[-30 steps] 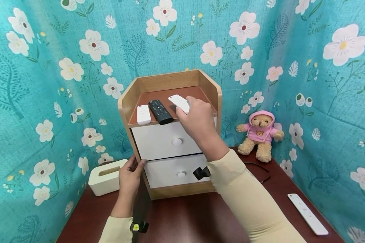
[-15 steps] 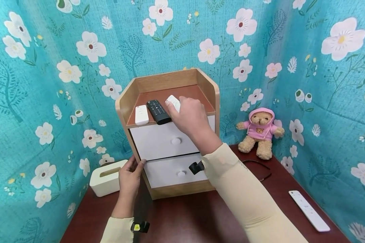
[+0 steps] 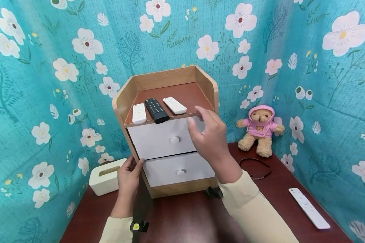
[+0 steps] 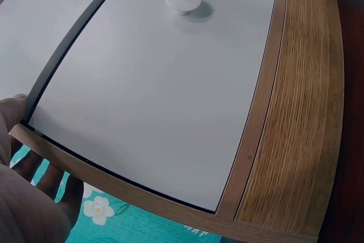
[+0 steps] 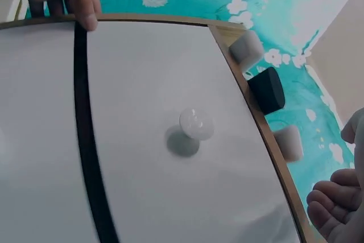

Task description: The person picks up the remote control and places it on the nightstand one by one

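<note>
We find a person's left hand (image 3: pixel 129 177) holding the left side of a small wooden cabinet (image 3: pixel 182 189), thumb on the front edge beside the gap between the drawers, fingers along the outer wall. The right hand (image 3: pixel 211 135) hangs in front of the cabinet's upper right, loosely spread, its thumb and forefinger well parted, just beside the nearest white remote (image 3: pixel 174 105) and apart from it.

That remote lies on the cabinet's reddish-brown top, slanting toward the front edge. To its left we see a black remote (image 3: pixel 156 110) studded with buttons, then an outer white remote (image 3: pixel 139 113); the three lie side by side, their near ends at the front edge. Below them, the white upper drawer (image 3: pixel 153 140) and lower drawer (image 3: pixel 164 173) each carry a round white knob.

Behind the left hand, a cream box (image 3: pixel 101 185) with a slotted top sits on the dark red table (image 3: pixel 176 219). To the right, we spot a teddy bear (image 3: pixel 260 130) in a pink hoodie, a thin dark loop (image 3: pixel 258 178) and a long white remote (image 3: pixel 309 208) lying near the table's edge. Turquoise flowered cloth (image 3: pixel 176 60) hangs all around.
</note>
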### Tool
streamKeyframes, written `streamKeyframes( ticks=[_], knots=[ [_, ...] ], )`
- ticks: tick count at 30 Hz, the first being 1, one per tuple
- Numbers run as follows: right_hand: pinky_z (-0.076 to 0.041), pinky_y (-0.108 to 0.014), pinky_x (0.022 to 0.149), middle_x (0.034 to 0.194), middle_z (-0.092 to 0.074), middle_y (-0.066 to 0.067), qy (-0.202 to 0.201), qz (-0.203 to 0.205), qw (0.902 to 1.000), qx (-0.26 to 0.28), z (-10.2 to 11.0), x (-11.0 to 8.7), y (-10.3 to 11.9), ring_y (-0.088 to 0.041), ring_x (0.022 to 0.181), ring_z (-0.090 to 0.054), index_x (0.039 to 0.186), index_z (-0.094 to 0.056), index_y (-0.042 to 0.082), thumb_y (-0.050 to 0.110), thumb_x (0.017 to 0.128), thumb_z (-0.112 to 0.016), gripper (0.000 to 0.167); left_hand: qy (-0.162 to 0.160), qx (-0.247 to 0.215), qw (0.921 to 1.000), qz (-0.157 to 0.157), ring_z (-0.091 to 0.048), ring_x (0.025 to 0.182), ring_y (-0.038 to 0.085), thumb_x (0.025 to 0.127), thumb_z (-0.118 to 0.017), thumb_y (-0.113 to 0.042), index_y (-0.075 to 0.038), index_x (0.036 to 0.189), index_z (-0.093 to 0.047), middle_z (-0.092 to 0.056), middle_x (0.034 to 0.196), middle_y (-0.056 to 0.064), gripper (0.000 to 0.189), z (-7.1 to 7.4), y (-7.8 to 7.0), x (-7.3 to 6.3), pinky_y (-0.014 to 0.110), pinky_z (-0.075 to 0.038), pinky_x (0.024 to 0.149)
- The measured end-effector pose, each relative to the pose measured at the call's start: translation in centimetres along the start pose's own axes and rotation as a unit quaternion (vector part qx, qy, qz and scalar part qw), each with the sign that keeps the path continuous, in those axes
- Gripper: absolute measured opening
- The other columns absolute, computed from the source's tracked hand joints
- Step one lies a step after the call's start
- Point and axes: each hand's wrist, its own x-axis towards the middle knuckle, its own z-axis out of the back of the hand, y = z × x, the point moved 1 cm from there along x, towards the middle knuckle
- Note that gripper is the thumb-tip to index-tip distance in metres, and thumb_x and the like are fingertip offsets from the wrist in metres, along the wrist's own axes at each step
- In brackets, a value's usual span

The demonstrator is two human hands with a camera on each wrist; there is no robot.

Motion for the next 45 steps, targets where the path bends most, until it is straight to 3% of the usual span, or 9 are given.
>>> streamKeyframes(
  ticks=[8, 17, 22, 24, 27, 31, 38, 42, 45],
  knots=[
    [-0.063, -0.047, 0.088, 0.125, -0.078, -0.012, -0.016, -0.04, 0.9991, 0.002, 3.4, -4.0, -1.5, -0.028, 0.109, -0.073, 0.135, -0.073, 0.002, 0.031, 0.1, -0.078, 0.046, -0.005, 0.002, 0.9999, -0.011, -0.069, 0.113, 0.0, 0.102, -0.08, -0.026, -0.016, 0.153, -0.065, -0.07, 0.147, 0.015, 0.054, 0.0, -0.3, 0.3, 0.009, -0.056, 0.089],
    [-0.048, -0.019, 0.092, 0.123, -0.078, -0.011, 0.002, -0.116, 0.9923, -0.042, 5.5, -10.1, -5.6, -0.027, 0.112, -0.071, 0.135, -0.073, 0.006, 0.023, 0.097, -0.083, 0.043, -0.01, 0.001, 0.9997, -0.021, -0.069, 0.112, 0.001, 0.102, -0.08, -0.025, -0.015, 0.152, -0.066, -0.07, 0.146, 0.018, 0.053, 0.0, -0.2, 0.4, 0.009, -0.056, 0.088],
    [-0.052, -0.04, 0.098, 0.13, -0.076, -0.012, 0.03, -0.215, 0.9716, -0.094, 8.1, -13.6, -9.4, -0.031, 0.12, -0.069, 0.137, -0.072, 0.009, 0.026, 0.095, -0.086, 0.047, 0.0, 0.005, 0.9999, -0.013, -0.068, 0.115, -0.001, 0.103, -0.079, -0.026, -0.016, 0.154, -0.064, -0.069, 0.15, 0.014, 0.054, 0.1, -0.1, 0.3, 0.008, -0.055, 0.091],
    [-0.051, -0.053, 0.1, 0.133, -0.074, -0.015, 0.044, -0.237, 0.9634, -0.118, 9.3, -14.7, -10.8, -0.035, 0.123, -0.067, 0.139, -0.071, 0.008, 0.027, 0.095, -0.086, 0.05, 0.002, 0.004, 0.9999, -0.015, -0.068, 0.115, -0.001, 0.104, -0.079, -0.026, -0.016, 0.154, -0.064, -0.069, 0.15, 0.014, 0.054, 0.1, 0.0, 0.3, 0.008, -0.055, 0.091],
    [-0.051, -0.059, 0.096, 0.131, -0.073, -0.019, 0.066, -0.253, 0.953, -0.153, 11.1, -16.5, -13.0, -0.039, 0.118, -0.067, 0.14, -0.069, 0.008, 0.03, 0.094, -0.087, 0.054, 0.001, -0.002, 0.9997, -0.023, -0.068, 0.113, -0.002, 0.104, -0.079, -0.023, -0.014, 0.153, -0.065, -0.069, 0.149, 0.016, 0.052, 0.2, 0.1, 0.2, 0.009, -0.056, 0.091],
    [-0.049, -0.065, 0.097, 0.133, -0.069, -0.026, 0.1, -0.293, 0.9298, -0.199, 13.9, -18.8, -15.9, -0.047, 0.12, -0.064, 0.142, -0.065, 0.003, 0.037, 0.097, -0.084, 0.06, 0.0, -0.006, 0.9994, -0.035, -0.069, 0.112, -0.002, 0.104, -0.078, -0.021, -0.013, 0.153, -0.065, -0.07, 0.147, 0.018, 0.051, 0.2, 0.1, 0.2, 0.01, -0.056, 0.091],
    [-0.04, -0.076, 0.109, 0.15, -0.051, -0.041, 0.172, -0.44, 0.8451, -0.25, 18.7, -20.5, -20.2, -0.058, 0.13, -0.053, 0.156, -0.048, -0.005, 0.052, 0.102, -0.073, 0.083, -0.002, -0.007, 0.9992, -0.04, -0.069, 0.111, -0.002, 0.104, -0.078, -0.02, -0.013, 0.153, -0.065, -0.071, 0.146, 0.017, 0.051, 0.3, -0.1, 0.3, 0.01, -0.057, 0.091],
    [-0.035, -0.076, 0.113, 0.154, -0.044, -0.043, 0.183, -0.491, 0.8135, -0.252, 20.7, -21.8, -21.8, -0.06, 0.137, -0.045, 0.157, -0.044, -0.007, 0.053, 0.101, -0.072, 0.087, -0.002, -0.004, 0.9991, -0.041, -0.069, 0.112, 0.0, 0.104, -0.078, -0.021, -0.012, 0.152, -0.065, -0.07, 0.146, 0.019, 0.051, 0.2, 0.0, 0.3, 0.01, -0.057, 0.09],
    [-0.04, -0.075, 0.107, 0.148, -0.047, -0.045, 0.192, -0.507, 0.7975, -0.264, 22.1, -23.3, -22.6, -0.059, 0.128, -0.05, 0.153, -0.046, -0.01, 0.05, 0.099, -0.075, 0.085, -0.001, 0.001, 0.9993, -0.038, -0.069, 0.111, 0.0, 0.103, -0.079, -0.021, -0.011, 0.153, -0.065, -0.07, 0.145, 0.021, 0.052, 0.2, 0.2, 0.2, 0.01, -0.057, 0.089]
  ],
)
